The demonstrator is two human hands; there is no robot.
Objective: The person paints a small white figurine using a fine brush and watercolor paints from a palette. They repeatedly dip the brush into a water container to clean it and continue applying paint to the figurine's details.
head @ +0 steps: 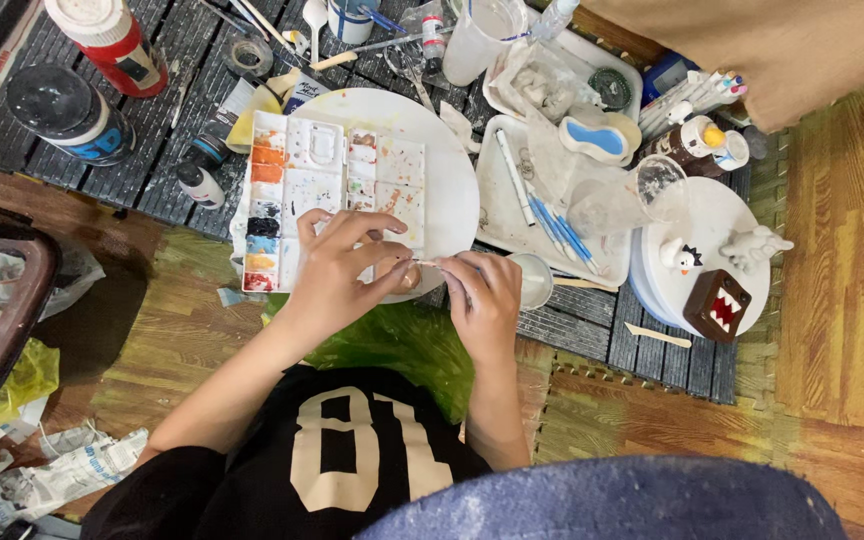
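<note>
Head view: the left hand [337, 265] pinches a small pale piece [404, 275] between thumb and fingers [377, 222], just over the near edge of the white plate [452, 170]. The right hand [484, 300] has its fingers pressed together around a thin brush [442, 264], whose tip touches the piece. A paint palette [327, 190] lies on the plate, just beyond the left hand. A small cup [534, 280] stands beside the right hand. A tray [497, 215] with blue pens [557, 230] lies farther right on the dark mat [152, 160].
</note>
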